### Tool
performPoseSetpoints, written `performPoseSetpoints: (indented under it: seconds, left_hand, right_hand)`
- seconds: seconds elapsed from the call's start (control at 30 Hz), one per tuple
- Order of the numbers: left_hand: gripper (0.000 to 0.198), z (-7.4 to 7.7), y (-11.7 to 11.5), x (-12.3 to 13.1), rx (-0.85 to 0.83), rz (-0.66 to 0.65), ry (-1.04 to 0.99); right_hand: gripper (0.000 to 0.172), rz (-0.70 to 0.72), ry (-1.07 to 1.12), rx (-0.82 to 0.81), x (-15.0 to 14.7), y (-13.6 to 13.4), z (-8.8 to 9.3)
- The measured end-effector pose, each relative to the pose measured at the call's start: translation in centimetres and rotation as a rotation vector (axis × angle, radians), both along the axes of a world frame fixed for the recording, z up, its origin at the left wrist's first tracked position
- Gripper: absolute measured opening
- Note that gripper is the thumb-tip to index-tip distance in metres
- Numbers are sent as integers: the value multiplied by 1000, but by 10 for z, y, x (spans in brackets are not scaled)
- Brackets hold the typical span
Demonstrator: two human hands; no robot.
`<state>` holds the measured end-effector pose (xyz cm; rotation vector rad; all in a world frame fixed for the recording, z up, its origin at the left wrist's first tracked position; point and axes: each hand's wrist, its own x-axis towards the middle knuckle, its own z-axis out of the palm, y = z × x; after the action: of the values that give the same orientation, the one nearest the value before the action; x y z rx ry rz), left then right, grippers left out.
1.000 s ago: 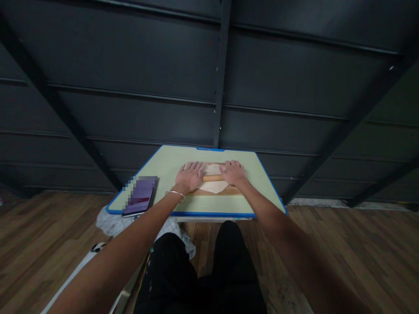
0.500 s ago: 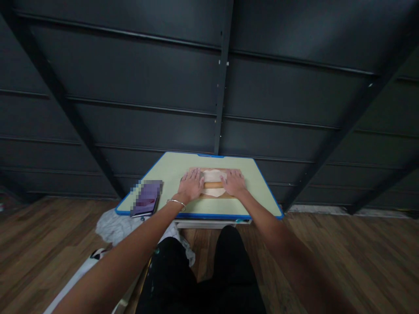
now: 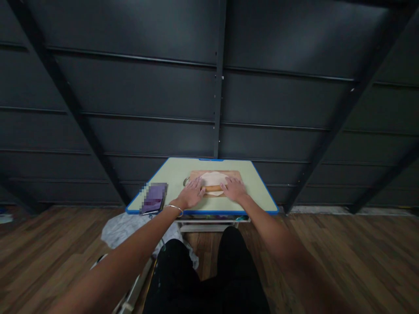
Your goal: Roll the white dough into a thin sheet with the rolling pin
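Observation:
A pale, flattened sheet of dough (image 3: 215,179) lies on a wooden board (image 3: 240,175) on the table. Across its near part rests a wooden rolling pin (image 3: 213,189), level from left to right. My left hand (image 3: 192,192), with a bangle on the wrist, lies over the pin's left end, fingers stretched forward. Over the right end lies my right hand (image 3: 235,189), also flat with fingers extended. Both palms hide the pin's ends and part of the dough's sides.
A light table (image 3: 176,168) with a blue rim carries the board. On its left lies a purple, partly pixelated flat item (image 3: 156,196). Grey-white cloth (image 3: 119,227) hangs by the left corner. A dark panelled wall (image 3: 163,139) stands behind; wooden floor (image 3: 327,244) lies below.
Both hands and the rolling pin have moved back toward me over the dough. A metal ring at the board's left now shows. The camera view has shifted slightly.

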<state>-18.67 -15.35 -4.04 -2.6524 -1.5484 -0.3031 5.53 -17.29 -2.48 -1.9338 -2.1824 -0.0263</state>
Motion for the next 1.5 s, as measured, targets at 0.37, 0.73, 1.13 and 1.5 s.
performPoseSetpoints:
  seconds: [0.37, 0.73, 1.13, 1.5]
  left_hand:
    - [67, -15, -8, 0, 164, 248, -21]
    - [65, -18, -4, -7, 166, 180, -39]
    - [68, -10, 23, -13, -83, 152, 34]
    - [70, 30, 30, -4, -318, 87, 133]
  right_hand:
    - [53, 43, -14, -15, 1, -10, 4]
    - [49, 70, -24, -5, 3, -12, 1]
    - [60, 14, 47, -32, 3, -2, -2]
    - [62, -16, 42, -74, 1, 4, 6]
